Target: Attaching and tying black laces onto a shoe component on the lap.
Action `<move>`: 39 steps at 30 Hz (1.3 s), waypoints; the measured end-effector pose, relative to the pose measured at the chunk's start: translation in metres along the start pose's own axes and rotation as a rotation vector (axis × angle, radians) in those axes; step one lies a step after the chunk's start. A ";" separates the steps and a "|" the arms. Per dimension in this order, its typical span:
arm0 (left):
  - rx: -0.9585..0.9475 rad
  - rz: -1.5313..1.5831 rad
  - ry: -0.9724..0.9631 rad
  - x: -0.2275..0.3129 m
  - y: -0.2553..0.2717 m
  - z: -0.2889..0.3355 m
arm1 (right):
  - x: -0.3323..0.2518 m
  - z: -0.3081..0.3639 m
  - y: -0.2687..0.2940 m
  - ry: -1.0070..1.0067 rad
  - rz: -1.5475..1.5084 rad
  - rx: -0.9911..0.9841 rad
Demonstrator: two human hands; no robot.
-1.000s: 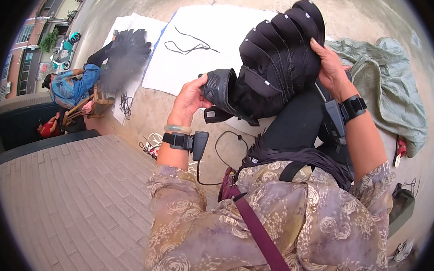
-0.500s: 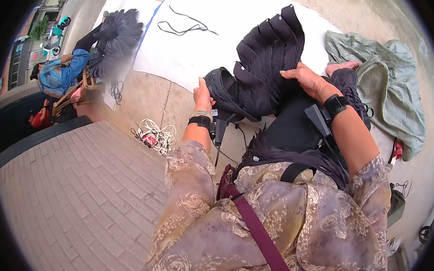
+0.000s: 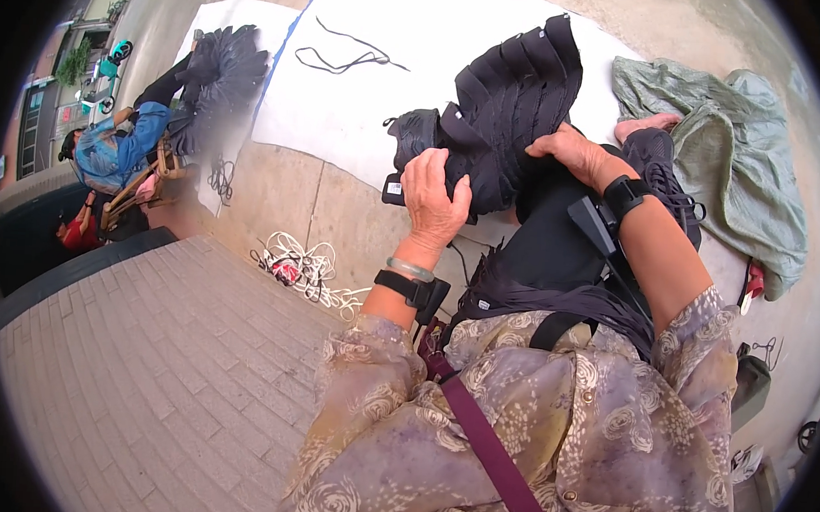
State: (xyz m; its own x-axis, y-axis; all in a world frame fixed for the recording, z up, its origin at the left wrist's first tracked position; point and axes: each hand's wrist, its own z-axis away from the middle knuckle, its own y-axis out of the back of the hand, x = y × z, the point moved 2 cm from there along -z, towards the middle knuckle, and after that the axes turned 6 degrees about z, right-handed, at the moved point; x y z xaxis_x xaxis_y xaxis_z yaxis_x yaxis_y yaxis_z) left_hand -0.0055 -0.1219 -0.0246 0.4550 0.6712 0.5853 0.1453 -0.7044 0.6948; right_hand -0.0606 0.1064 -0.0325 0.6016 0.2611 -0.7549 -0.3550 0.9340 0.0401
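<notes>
A fanned stack of black fabric pieces [image 3: 520, 95], which look like shoe uppers with small white labels, lies across my lap and reaches over the white sheet. My right hand [image 3: 577, 156] grips the stack's right edge, thumb on top; the fingers beneath are hidden. At the near left end, my left hand [image 3: 432, 197] lies over the last pieces with its back up. Its thumb stands apart from the bent fingers, and the fingertips touch the dark fabric. A loose black upper [image 3: 416, 131] sticks out just beyond those fingers.
A white sheet [image 3: 371, 106] bears a loose black cord [image 3: 346, 58]. White cord [image 3: 294, 264] lies tangled on the ground at left. Grey-green cloth [image 3: 749, 162] is bunched at right beside my black laced shoe [image 3: 656, 162]. Another person [image 3: 124, 144] sits at far left near a black heap [image 3: 220, 70].
My left hand has moved right from the stack's left edge and turned so its back faces up. The end pieces have shifted. My right hand keeps its hold.
</notes>
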 end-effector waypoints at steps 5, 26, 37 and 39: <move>-0.125 -0.166 -0.224 0.022 -0.012 -0.034 | -0.011 0.025 -0.031 0.062 0.164 -0.292; -0.080 0.759 0.441 0.051 -0.005 -0.033 | -0.017 0.108 0.004 0.407 -0.486 -0.045; -0.832 0.843 0.668 0.100 -0.006 -0.018 | 0.018 0.159 0.046 0.496 -0.757 0.027; -0.764 0.968 0.762 0.102 -0.010 -0.025 | 0.028 0.170 0.043 0.509 -0.829 0.055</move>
State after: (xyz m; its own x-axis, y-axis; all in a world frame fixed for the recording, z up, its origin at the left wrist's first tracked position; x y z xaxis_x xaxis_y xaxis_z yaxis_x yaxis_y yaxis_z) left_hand 0.0178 -0.0410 0.0384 -0.5032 0.1413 0.8525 -0.5479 -0.8150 -0.1884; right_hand 0.0625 0.1955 0.0587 0.2597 -0.6086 -0.7498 0.0831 0.7876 -0.6105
